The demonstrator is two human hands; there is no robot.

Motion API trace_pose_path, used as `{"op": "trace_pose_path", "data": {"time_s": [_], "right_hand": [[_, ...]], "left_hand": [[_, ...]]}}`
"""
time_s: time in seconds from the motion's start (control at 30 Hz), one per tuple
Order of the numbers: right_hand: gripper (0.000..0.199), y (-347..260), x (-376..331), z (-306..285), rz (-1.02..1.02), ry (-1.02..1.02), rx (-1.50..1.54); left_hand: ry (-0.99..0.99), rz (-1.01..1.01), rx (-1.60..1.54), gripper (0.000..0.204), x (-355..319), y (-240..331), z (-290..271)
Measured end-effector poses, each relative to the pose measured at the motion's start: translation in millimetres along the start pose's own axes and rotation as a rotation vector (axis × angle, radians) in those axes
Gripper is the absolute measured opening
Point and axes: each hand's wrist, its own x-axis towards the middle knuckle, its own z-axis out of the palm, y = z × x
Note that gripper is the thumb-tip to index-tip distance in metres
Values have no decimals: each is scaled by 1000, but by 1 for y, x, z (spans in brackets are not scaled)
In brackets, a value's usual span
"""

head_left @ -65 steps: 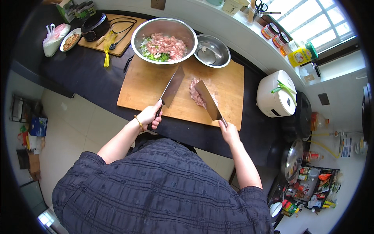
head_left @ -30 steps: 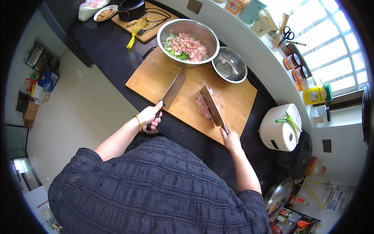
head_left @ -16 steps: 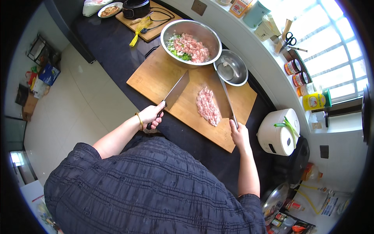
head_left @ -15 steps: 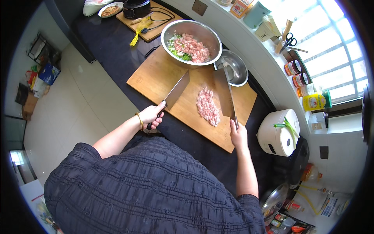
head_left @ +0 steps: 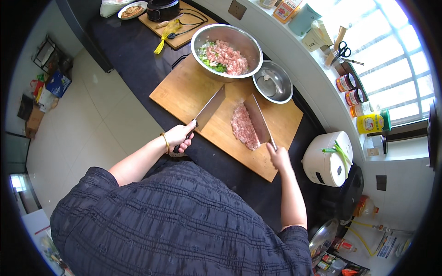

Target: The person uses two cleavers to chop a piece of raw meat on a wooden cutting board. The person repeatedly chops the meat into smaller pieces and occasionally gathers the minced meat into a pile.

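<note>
My left hand (head_left: 180, 137) is closed round the black handle of a cleaver (head_left: 211, 108), its blade tilted over the left part of the wooden cutting board (head_left: 184, 87). A second cleaver (head_left: 258, 120) is gripped by its handle in my right hand (head_left: 279, 157). That blade stands along the right edge of a flat, long patch of minced meat (head_left: 244, 129) on the board. Beyond the board's far edge, a large steel bowl (head_left: 251, 43) holds more pink mince and chopped green and white pieces. Next to it is a smaller steel bowl (head_left: 276, 92) with a little pale residue inside.
A white rice cooker (head_left: 324, 158) with green onion pieces on its lid stands right of the board. Farther back, another board (head_left: 186, 39) carries a black pot (head_left: 162, 10) and a cord. Jars (head_left: 353, 96) and scissors (head_left: 344, 48) line the window sill.
The right cleaver has come down and left, from beside the small bowl to the mince's right edge. The mince looks flatter and smoother. My left hand and its cleaver barely moved.
</note>
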Motion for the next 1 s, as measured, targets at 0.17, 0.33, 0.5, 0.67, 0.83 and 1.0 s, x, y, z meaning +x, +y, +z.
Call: {"op": "trace_pose_path", "data": {"time_s": [0.17,0.33,0.5,0.67,0.83,1.0], "right_hand": [[54,2,-2,6,-187,224,24],[49,2,-11,-1,-239,125,-306],[39,58,-35,17,-134,261,225],[43,55,-97,63,278,104,1073],[49,43,-128,119,465,17,1385],[44,-19,-91,130,265,35,1208]], "left_hand": [[-11,7,1,50,2,0,2],[-3,-6,27,50,1,2,1],[-12,13,57,50,5,9,4],[-19,62,155,50,21,23,8],[-62,33,185,49,31,31,10],[-68,5,209,49,35,31,2]]}}
